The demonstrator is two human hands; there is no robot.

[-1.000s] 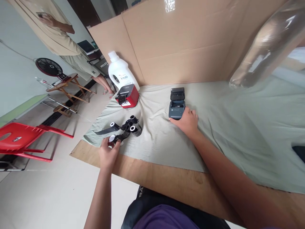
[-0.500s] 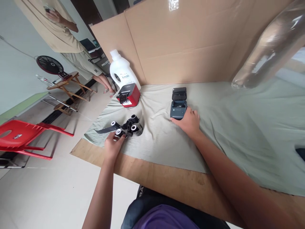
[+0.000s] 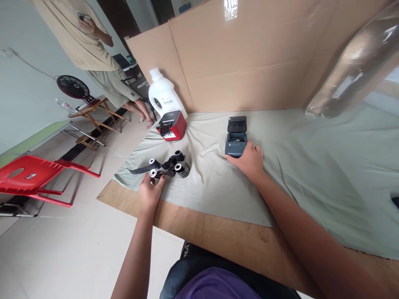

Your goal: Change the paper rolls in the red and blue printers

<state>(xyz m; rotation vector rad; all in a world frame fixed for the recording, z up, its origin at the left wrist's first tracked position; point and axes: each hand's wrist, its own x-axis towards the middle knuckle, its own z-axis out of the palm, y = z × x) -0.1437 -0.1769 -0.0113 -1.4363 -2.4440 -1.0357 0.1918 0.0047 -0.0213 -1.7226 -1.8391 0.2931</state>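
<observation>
My left hand (image 3: 151, 192) has its thumb and fingers around the nearest of several black rolls with white cores (image 3: 153, 173); some fingertips are hidden behind it. The other black rolls (image 3: 181, 169) lie bunched just beyond, and a loose black strip (image 3: 140, 170) trails to the left. My right hand (image 3: 251, 160) grips the near right corner of a small dark portable printer (image 3: 235, 148), thumb along its front edge and fingers on its right side. The printer's lid (image 3: 237, 124) is tipped back, exposing the compartment inside.
A red and black device (image 3: 174, 126) stands before a white jug (image 3: 166, 95). Cardboard (image 3: 243, 66) walls off the back, and a clear plastic-wrapped bundle (image 3: 349, 70) leans at right. Left of the table are a red chair (image 3: 28, 178), a fan (image 3: 73, 86) on a stool, and a standing person (image 3: 84, 41).
The whole view has shifted slightly, moving everything a little to the right in the picture. Both hands keep their places on the roll and the printer.
</observation>
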